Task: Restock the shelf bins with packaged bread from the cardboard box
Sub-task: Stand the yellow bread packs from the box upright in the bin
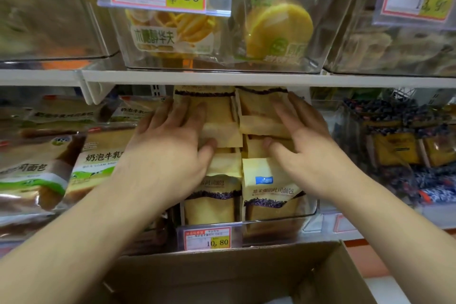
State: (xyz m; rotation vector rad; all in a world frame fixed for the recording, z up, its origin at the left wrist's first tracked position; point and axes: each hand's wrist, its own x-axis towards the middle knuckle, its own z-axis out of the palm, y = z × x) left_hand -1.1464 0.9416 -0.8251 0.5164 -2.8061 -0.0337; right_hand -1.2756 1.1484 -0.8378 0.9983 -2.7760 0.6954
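White shelf (222,79) (clear bins (278,219))

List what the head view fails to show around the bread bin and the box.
- Cardboard box: contents cut off by the bottom edge.
- Bread packs at mid-bin: covered by the left hand and right hand.
- Upper-left bin: contents smeared by blur.
- Price tag: small print unreadable.

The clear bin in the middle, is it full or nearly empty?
Full: the clear bin holds two rows of tan bread bags from front to back.
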